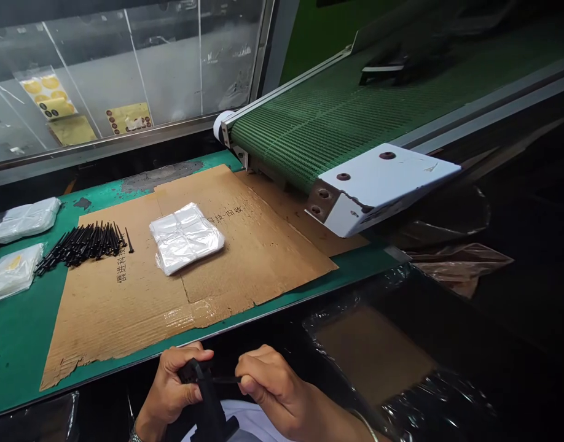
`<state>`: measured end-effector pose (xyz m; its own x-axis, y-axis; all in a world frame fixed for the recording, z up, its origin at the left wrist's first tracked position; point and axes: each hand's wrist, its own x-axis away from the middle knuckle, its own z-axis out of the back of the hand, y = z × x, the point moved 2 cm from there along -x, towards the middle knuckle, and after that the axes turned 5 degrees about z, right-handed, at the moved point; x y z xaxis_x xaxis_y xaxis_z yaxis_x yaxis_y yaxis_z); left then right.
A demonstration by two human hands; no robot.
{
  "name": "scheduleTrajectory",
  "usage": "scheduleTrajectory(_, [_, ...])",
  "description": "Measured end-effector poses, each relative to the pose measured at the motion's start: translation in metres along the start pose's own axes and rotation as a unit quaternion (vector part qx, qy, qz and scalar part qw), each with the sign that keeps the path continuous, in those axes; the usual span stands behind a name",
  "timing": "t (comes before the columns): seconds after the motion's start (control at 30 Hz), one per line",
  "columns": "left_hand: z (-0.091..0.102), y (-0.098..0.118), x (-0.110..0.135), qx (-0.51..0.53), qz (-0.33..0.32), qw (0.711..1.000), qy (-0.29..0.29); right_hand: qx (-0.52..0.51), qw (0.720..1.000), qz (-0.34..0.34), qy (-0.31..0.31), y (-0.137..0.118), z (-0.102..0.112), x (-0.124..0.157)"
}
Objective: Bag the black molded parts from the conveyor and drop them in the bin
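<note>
Both of my hands are low in front of me, below the table's front edge. My left hand (174,383) is closed round a black plastic part (208,402). My right hand (268,383) pinches a thin black pin (224,380) whose tip meets the top of that part. On the cardboard sheet (139,301) lie a heap of black pins (82,244) at the left and a stack of clear plastic bags (186,237) in the middle.
A green conveyor belt (309,123) with a white end plate (383,184) overhangs the table's right side. More bag stacks (24,219) lie at the far left. A box lined with black plastic (374,353) stands at lower right. Glass panels (125,67) are behind.
</note>
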<state>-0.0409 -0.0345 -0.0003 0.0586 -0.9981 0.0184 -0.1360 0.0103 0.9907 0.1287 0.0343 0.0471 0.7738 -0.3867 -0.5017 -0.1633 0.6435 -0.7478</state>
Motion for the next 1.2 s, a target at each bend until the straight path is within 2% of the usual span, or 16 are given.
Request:
scheduleTrajectory(0.17, [0.000, 0.005, -0.001, -0.029, 0.003, 1.000, 0.002, -0.057, 0.994, -0.094, 0.005, -0.001, -0.011, -0.003])
scheduleTrajectory(0.33, [0.002, 0.011, -0.005, -0.082, -0.037, 0.996, 0.003, -0.122, 0.984, -0.127, -0.038, -0.001, -0.019, -0.006])
scheduleTrajectory(0.57, [-0.007, 0.013, -0.007, -0.023, -0.033, 0.999, 0.007, -0.012, 0.998, -0.062, 0.008, -0.001, -0.020, -0.005])
scheduleTrajectory(0.7, [-0.006, 0.004, -0.005, -0.017, -0.013, 0.999, 0.042, 0.030, 0.999, -0.003, -0.018, 0.001, -0.019, -0.004])
scheduleTrajectory(0.83, [0.000, -0.008, -0.002, -0.014, -0.001, 0.998, 0.066, 0.025, 0.997, 0.040, -0.063, 0.001, -0.016, 0.000])
scheduleTrajectory(0.93, [0.003, -0.014, -0.001, -0.015, 0.007, 0.997, 0.074, 0.000, 0.996, 0.058, -0.073, 0.000, -0.014, 0.005])
scheduleTrajectory(1.0, [0.005, -0.015, -0.001, -0.016, 0.012, 0.996, 0.083, -0.023, 0.998, 0.027, -0.048, 0.001, -0.012, 0.007])
scheduleTrajectory(1.1, [0.005, -0.010, -0.004, -0.021, 0.017, 0.996, 0.088, -0.049, 0.995, -0.086, 0.016, 0.003, -0.009, 0.005])
scheduleTrajectory(1.2, [0.003, 0.002, -0.009, -0.053, 0.016, 0.996, 0.068, -0.080, 0.984, -0.159, 0.007, 0.003, -0.008, 0.000])
